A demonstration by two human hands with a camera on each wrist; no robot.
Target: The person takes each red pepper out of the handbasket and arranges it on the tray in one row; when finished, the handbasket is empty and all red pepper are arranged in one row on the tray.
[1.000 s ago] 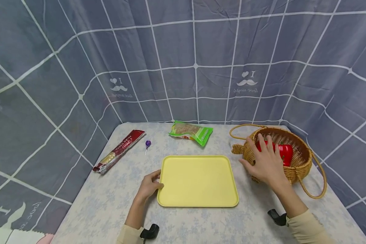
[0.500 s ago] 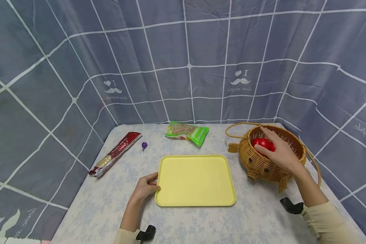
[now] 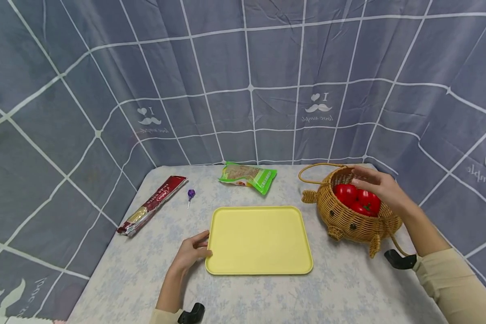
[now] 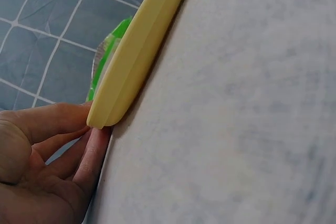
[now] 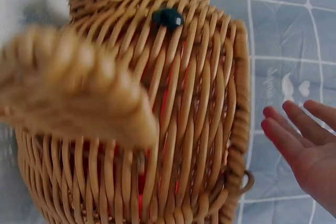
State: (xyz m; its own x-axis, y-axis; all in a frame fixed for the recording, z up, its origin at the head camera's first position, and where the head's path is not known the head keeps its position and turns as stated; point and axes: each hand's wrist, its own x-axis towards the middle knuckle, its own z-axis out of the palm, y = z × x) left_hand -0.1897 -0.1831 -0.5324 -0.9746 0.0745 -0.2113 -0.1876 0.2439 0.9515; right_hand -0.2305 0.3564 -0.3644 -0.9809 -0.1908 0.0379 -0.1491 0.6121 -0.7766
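Observation:
In the head view my left hand (image 3: 188,254) is at the left edge of a pale yellow tray (image 3: 259,240). The left wrist view shows the thumb on the tray's rim (image 4: 139,51) and fingers beneath, pinching it. My right hand (image 3: 380,184) hovers over a wicker basket (image 3: 344,220) with an animal face, at the right of the table. Shiny red tomatoes (image 3: 346,193) lie inside the basket, one with a green stem. From the right wrist view, my right hand (image 5: 310,150) is beyond the basket's rim, fingers extended and holding nothing.
A green snack bag (image 3: 249,176) lies behind the tray. To the left are a long dark red packet (image 3: 154,204) and a purple lollipop (image 3: 191,194). The basket has loop handles (image 3: 309,173). A blue checked curtain (image 3: 227,90) surrounds the table.
My right hand has moved right and back from the tomatoes, uncovering more of them and the basket's face. My left hand stays at the tray. The view has shifted slightly.

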